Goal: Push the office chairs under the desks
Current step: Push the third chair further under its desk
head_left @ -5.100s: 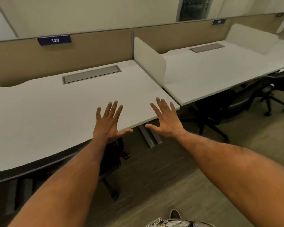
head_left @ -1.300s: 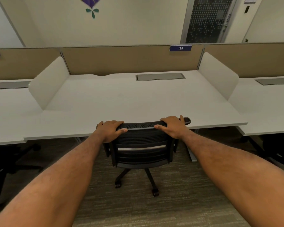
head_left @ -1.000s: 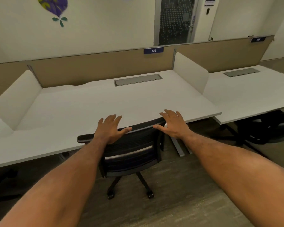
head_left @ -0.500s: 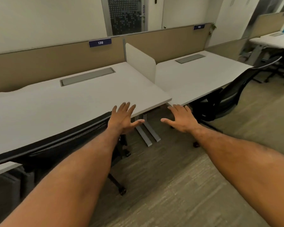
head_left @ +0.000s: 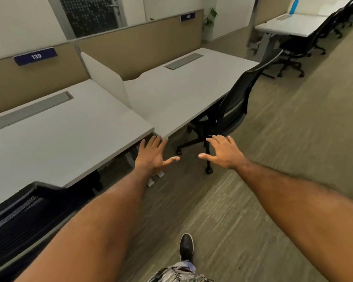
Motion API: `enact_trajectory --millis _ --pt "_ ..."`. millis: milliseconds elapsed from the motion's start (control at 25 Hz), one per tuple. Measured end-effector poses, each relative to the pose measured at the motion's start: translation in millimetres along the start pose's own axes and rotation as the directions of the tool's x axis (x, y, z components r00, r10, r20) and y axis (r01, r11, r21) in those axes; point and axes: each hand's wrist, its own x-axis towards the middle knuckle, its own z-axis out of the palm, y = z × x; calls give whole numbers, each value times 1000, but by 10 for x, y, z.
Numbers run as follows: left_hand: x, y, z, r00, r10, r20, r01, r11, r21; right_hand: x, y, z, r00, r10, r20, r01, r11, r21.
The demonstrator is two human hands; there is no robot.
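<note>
At the lower left a black chair (head_left: 18, 216) is seen tucked against desk 139 (head_left: 55, 137). The left hand (head_left: 154, 156) and right hand (head_left: 222, 152) are held open and empty. The next chair (head_left: 232, 106), angled out from the further desk (head_left: 181, 90), lies ahead and right, nearer the right hand.

View: a single head-worn wide-angle camera; no second view shares the scene.
Position: above the carpet floor (head_left: 273, 159), beside a row of desks (head_left: 59, 135).
Direction: forward and down, tilted, along the row.
Nearness: forearms fill the lower frame; a shoe (head_left: 186, 246) sits at the bottom edge.
Far reach: more desks and chairs (head_left: 293, 47) at upper right.
</note>
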Motion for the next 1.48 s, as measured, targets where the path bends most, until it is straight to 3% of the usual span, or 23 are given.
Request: enact_trajectory --millis 200,520,760,960,1120,1280,1480 --pt "1144 539 299 998 59 21 -58 998 -22 505 911 -11 995 79 68 -78 997 -6" --pt "2432 1258 512 973 156 168 -140 984 -107 1106 2100 -66 971 157 179 -157 987 -16" --pt "3178 1827 707 979 34 201 -16 996 -90 1704 3187 -253 976 83 200 -76 996 -42" --pt "3845 2443 476 994 -57 93 68 991 -113 2261 4211 -835 991 -19 136 24 999 -35" --pt "4380 2959 -62 966 -179 -188 129 959 -253 2726 4911 -1401 995 -97 39 99 994 -51" --pt "5045 3306 -679 920 -218 -327 135 956 -260 3308 5348 -1898 985 -161 -70 158 987 -39" --pt "5963 3673 -933 906 -280 -317 191 940 -283 4143 5618 -2341 962 -204 -181 199 979 -49"
